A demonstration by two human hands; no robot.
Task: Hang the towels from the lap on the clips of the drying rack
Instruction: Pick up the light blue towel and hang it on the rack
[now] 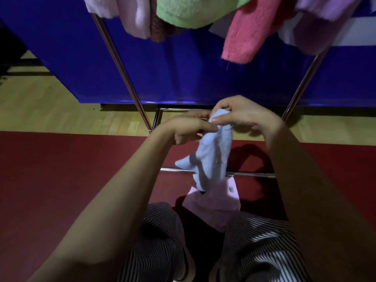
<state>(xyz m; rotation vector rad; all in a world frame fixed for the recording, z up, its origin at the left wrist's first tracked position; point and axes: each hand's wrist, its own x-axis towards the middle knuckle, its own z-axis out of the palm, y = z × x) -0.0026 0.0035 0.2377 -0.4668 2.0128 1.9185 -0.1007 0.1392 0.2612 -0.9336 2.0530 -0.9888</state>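
Blue towel (211, 157): held up in front of the knees, above the lap, pinched at its top edge by both hands; the rest hangs down crumpled and twisted, thin pale terry
Left hand (189, 129): fingers (205, 128) curled, thumb and forefinger pinching the towel's upper edge on its left side
Right hand (246, 115): fingers (223, 119) curled round the top corner, thumb pressing the cloth against them, just beside the left hand's pinch
Pink towel (213, 208): lies on the lap between the striped knees, under the blue one's hanging end
Drying rack (122, 72): chrome legs to left and right; a green towel (183, 13) and a coral towel (250, 33) hang above; the clips are out of view
Step in hand: probably finding the hem; best to slide the hands apart along that edge until it lies flat and untwisted, then lift one corner to a free clip
Care: lift the hanging end clear, so it does not drag the pink towel off the lap
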